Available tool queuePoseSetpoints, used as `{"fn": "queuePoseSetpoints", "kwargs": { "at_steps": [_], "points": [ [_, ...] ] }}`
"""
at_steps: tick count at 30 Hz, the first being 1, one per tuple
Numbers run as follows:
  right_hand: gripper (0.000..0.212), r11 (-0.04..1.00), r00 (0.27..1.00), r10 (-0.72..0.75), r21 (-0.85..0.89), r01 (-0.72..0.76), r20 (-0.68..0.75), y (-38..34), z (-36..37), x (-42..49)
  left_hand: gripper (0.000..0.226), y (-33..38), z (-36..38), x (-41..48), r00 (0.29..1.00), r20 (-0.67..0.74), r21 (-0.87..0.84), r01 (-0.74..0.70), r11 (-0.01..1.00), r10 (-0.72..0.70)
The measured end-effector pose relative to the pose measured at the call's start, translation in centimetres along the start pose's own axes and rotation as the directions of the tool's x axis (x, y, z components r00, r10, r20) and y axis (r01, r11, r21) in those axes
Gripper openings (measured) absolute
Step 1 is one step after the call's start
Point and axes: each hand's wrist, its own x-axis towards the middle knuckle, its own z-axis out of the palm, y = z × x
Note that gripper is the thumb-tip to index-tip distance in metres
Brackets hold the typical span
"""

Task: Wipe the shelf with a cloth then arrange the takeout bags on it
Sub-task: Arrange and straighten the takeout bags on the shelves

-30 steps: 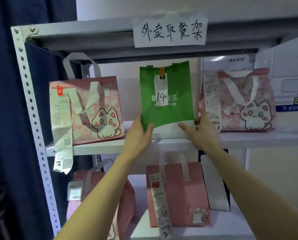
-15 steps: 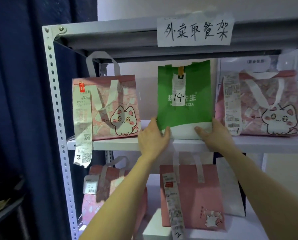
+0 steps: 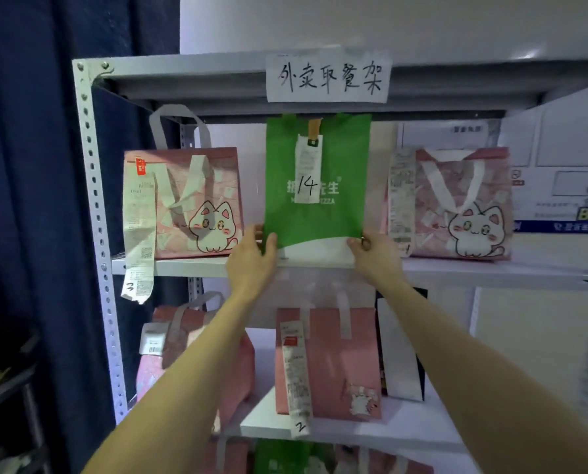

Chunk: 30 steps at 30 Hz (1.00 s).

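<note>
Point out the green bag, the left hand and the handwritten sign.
green bag [image 3: 319,213]: head view, on its green front panel.
left hand [image 3: 251,265]: head view, on the back of the hand.
sign [image 3: 328,78]: head view, on the middle of the paper.

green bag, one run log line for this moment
stage: arranging | green bag: upright on shelf, between two pink cat bags | left hand: lower left corner | right hand: lower right corner

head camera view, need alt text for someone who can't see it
Two bare hands, the left hand and right hand, grip the bottom corners of a green takeout bag marked 14, standing on a white metal shelf between two pink cat-print bags. More bags sit on lower shelves; a handwritten paper sign hangs above.
</note>
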Motion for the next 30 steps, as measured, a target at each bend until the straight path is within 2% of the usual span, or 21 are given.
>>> {"fn": "queuePoseSetpoints", "kwargs": {
  "at_steps": [4, 8, 13, 16, 20, 23, 27, 30],
  "points": [
    [0.022, 0.992, 0.998, -0.061, 0.112, 0.061, -0.004, -0.1, -3.3, -2.5, 0.021, 3.4, -1.8, -2.5, 0.989, -0.124, -0.032, -0.084, 0.996, 0.080],
    [0.018, 0.969, 0.996, -0.077, 0.231, 0.086, -0.049, 1.2, -7.8, -5.2, 0.009, 7.3, -2.6, -7.3, 0.962, -0.202, -0.012, -0.187, 0.982, 0.181],
    [0.018, 0.953, 0.993, -0.092, 0.281, 0.110, -0.075, 5.2, -12.9, -9.6, 0.008, 11.1, -1.5, -15.5, 0.962, -0.204, -0.065, -0.199, 0.978, 0.182],
    [0.028, 0.945, 0.995, -0.051, 0.318, 0.075, -0.083, 9.0, -15.4, -13.4, 0.010, 12.1, 0.3, -20.7, 0.971, -0.125, -0.098, -0.218, 0.971, 0.206],
    [0.026, 0.956, 0.993, 0.025, 0.293, 0.008, -0.111, 16.0, -18.2, -18.8, 0.018, 12.6, 4.3, -27.4, 0.971, 0.050, -0.004, -0.232, 0.973, 0.232],
    [0.024, 0.956, 0.981, 0.155, 0.267, -0.119, -0.119, 21.8, -19.1, -22.4, 0.012, 12.6, 8.2, -31.6, 0.966, 0.215, 0.021, -0.151, 0.988, 0.143],
    [0.022, 0.925, 0.941, 0.327, 0.234, -0.300, -0.086, 28.4, -19.3, -26.4, 0.011, 11.4, 14.0, -35.3, 0.893, 0.445, -0.028, -0.069, 0.997, 0.074],
    [0.029, 0.908, 0.916, 0.398, 0.166, -0.385, -0.050, 32.4, -19.3, -27.2, 0.023, 10.6, 18.2, -36.6, 0.849, 0.529, -0.075, 0.038, 0.996, 0.007]
  ]
}}
